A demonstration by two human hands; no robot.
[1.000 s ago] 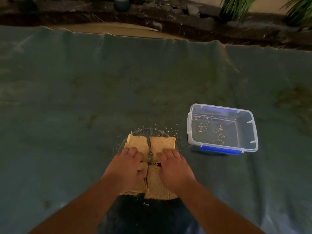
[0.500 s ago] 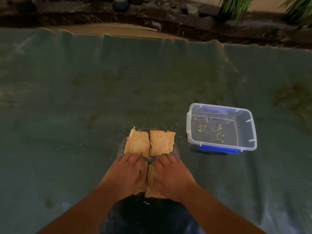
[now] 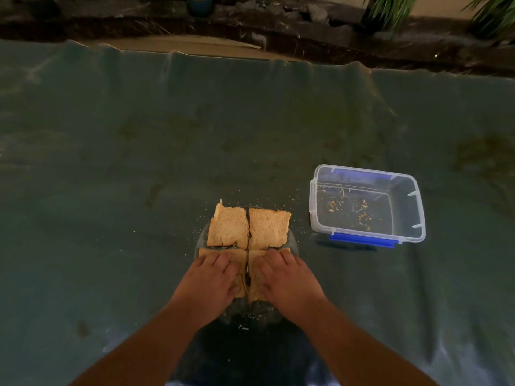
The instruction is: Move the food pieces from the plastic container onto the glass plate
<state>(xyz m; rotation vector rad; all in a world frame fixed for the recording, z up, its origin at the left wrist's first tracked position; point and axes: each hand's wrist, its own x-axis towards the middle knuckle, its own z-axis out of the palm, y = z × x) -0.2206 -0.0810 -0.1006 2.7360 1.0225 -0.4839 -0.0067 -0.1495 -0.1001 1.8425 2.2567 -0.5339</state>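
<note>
Several tan flat food pieces lie on the glass plate (image 3: 201, 238) in a square layout. The far left piece (image 3: 228, 230) and the far right piece (image 3: 268, 229) lie bare. My left hand (image 3: 209, 284) rests palm-down on the near left piece (image 3: 240, 257). My right hand (image 3: 284, 282) rests palm-down on the near right piece (image 3: 255, 274). Fingers of both hands lie flat and together on the pieces. The clear plastic container (image 3: 367, 203) with blue clips stands to the right, holding only crumbs.
A dark green cloth (image 3: 139, 162) covers the whole surface, with crumbs scattered around the plate. Beyond its far edge run a dark stone ledge (image 3: 278, 26) and plants (image 3: 390, 9). A dark garment lies below the plate between my arms.
Both hands slid back toward me along the plate, uncovering the two far pieces. They now press the two near pieces, which sit closer together.
</note>
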